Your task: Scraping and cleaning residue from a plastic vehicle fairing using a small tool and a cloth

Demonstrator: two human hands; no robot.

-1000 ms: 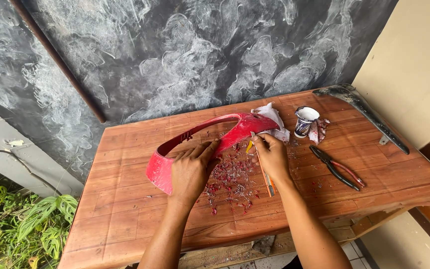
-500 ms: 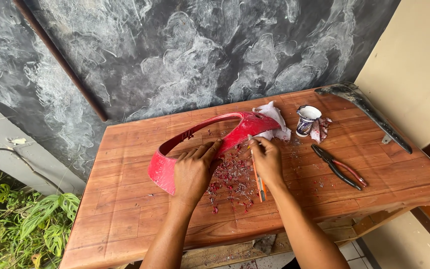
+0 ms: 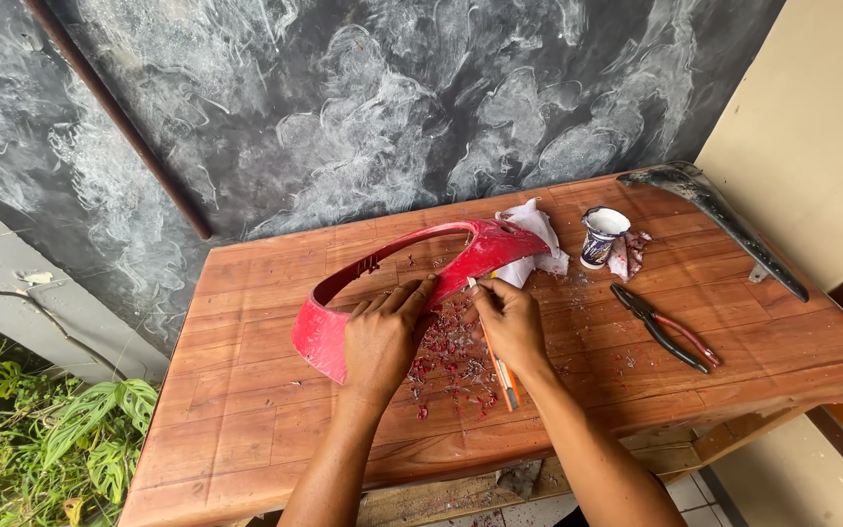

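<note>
Since the earlier frame, the right hand [image 3: 511, 322] has slid a little left and up toward the panel's edge, and the tool in it now trails back toward the lower middle of the frame; the left hand barely shifts.

From my remote seat I go by size. Filling the middle of the frame is the brown wooden plank table [image 3: 246, 390], set against a dark grey mottled wall [image 3: 392, 107]. On it, centre-left, lies the curved red plastic body panel [image 3: 480, 252], one end near the left, the other resting on a crumpled white cloth [image 3: 539, 229]. A long grey metal bracket [image 3: 724, 220] lies at the upper right edge, black-and-red pliers [image 3: 663, 327] to the right, and a small white cup [image 3: 601, 234] just beside the cloth. Red shavings [image 3: 451, 366] litter the boards between my hands.

The left hand [image 3: 382, 337] presses flat, fingers spread, on the panel's lower rim. The right hand is closed around a slim orange-handled knife [image 3: 500, 366], its tip at the panel's edge.

My worry: the blade works close to the left fingertips, and a slip off the hard curved plastic could reach them or gouge the panel.
</note>
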